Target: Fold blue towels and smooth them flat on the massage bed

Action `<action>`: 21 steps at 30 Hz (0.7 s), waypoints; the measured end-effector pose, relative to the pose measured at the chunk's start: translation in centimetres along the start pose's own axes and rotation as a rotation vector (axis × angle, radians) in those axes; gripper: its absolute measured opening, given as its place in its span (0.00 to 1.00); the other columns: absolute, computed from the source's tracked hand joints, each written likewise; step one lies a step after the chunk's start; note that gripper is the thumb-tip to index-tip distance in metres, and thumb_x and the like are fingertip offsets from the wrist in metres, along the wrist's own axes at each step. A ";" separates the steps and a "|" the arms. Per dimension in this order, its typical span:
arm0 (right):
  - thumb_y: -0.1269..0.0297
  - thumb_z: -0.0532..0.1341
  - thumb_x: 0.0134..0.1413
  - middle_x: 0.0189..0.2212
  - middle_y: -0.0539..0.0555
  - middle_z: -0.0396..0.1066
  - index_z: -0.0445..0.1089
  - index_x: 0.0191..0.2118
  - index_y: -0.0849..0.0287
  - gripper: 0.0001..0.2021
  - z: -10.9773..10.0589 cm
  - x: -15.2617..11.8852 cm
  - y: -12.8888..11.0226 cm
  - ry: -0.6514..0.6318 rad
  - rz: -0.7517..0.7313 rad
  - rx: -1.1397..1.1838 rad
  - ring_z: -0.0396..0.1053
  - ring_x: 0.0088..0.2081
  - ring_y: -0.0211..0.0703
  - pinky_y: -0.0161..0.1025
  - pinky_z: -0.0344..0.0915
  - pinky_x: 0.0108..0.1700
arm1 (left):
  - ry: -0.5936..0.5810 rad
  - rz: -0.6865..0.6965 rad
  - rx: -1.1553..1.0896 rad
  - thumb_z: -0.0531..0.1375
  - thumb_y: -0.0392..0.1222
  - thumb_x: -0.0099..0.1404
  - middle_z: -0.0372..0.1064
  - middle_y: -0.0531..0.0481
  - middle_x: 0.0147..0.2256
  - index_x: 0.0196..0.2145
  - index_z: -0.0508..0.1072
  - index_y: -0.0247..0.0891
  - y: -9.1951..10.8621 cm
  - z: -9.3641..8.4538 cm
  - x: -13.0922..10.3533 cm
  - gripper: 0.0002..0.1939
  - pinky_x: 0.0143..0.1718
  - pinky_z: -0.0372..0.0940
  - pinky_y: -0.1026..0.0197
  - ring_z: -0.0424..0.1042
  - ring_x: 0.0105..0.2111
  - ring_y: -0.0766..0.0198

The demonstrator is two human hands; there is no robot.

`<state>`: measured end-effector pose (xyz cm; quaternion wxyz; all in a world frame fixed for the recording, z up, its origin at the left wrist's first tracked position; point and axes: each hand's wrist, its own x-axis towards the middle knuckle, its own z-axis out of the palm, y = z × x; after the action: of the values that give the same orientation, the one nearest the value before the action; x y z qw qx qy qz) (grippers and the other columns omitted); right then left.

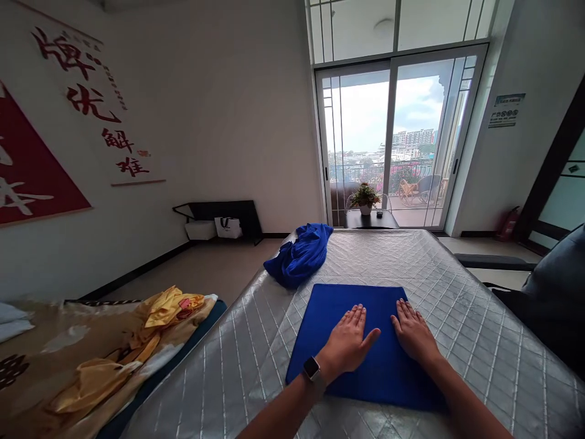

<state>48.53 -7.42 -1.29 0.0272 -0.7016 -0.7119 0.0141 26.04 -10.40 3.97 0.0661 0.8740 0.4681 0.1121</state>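
View: head camera, looking forward and down.
Left hand (350,338): palm down on the blue fabric piece (381,372), near its middle; fingers extended forward, thumb spread toward the right hand (414,332).
Left grip: fully open – flat, with nothing clasped.
Right hand: palm down at the right edge of the blue fabric piece, fingers pointing forward.
Right grip: open and flat; nothing is clasped.
Hand spacing: apart, with blue fabric visible between them.
Left wrist: fitted with a watch (312,367), dark face upward.
Blue fabric piece: roughly rectangular, laid flat on the near part of the bench (247,360).
Bench surface: silver quilted cover, marked with diagonal stitch lines and slight wrinkles.
Crumpled blue cloth (304,253): on the bench, beyond the blue fabric piece and to its left.
Left of bench: yellow cloth (171,306) on a pile of brown and tan fabric (109,341).
Beyond bench: potted plant (365,197) on a low dark stand (372,221) – in front of the sliding glass door (356,122).
Right of bench: black padded seat (560,268), partly outside the view.
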 end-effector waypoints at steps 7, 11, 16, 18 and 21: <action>0.66 0.41 0.67 0.74 0.56 0.38 0.46 0.73 0.65 0.31 0.2 -0.3 0.4 -0.005 -0.035 -0.032 0.37 0.74 0.46 0.47 0.39 0.72 | 0.039 0.102 -0.055 0.38 0.58 0.78 0.49 0.36 0.71 0.72 0.52 0.28 4.8 5.1 7.0 0.37 0.71 0.48 0.48 0.45 0.72 0.54; 0.61 0.40 0.69 0.74 0.57 0.40 0.46 0.73 0.65 0.31 0.3 -0.1 0.3 0.011 -0.022 -0.002 0.37 0.74 0.47 0.49 0.40 0.72 | 0.038 0.019 -0.054 0.36 0.57 0.77 0.49 0.35 0.71 0.71 0.53 0.26 3.6 5.4 7.8 0.38 0.71 0.47 0.47 0.45 0.72 0.53; 0.57 0.37 0.70 0.74 0.60 0.38 0.42 0.73 0.71 0.33 0.1 0.0 0.0 0.001 -0.009 0.011 0.36 0.74 0.48 0.49 0.37 0.73 | 0.039 -0.080 -0.025 0.31 0.63 0.75 0.48 0.36 0.71 0.71 0.53 0.25 -0.1 4.2 6.2 0.43 0.72 0.45 0.47 0.44 0.72 0.52; 0.57 0.37 0.70 0.74 0.60 0.37 0.41 0.73 0.71 0.33 0.0 0.0 0.1 0.003 -0.008 0.020 0.35 0.74 0.47 0.49 0.37 0.73 | 0.026 -0.135 -0.010 0.30 0.64 0.75 0.47 0.37 0.72 0.71 0.53 0.25 -1.8 3.4 5.4 0.45 0.72 0.45 0.47 0.44 0.72 0.52; 0.56 0.37 0.70 0.74 0.58 0.37 0.41 0.74 0.70 0.33 0.2 0.0 0.1 -0.003 0.010 0.041 0.34 0.74 0.46 0.49 0.37 0.73 | 0.018 -0.205 0.018 0.30 0.65 0.74 0.46 0.37 0.72 0.71 0.52 0.25 -4.7 2.2 4.2 0.45 0.72 0.44 0.46 0.43 0.72 0.51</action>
<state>48.66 -7.43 -1.45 0.0404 -0.7046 -0.7078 0.0296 25.08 -4.32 1.41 0.0652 0.8211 0.5566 0.1084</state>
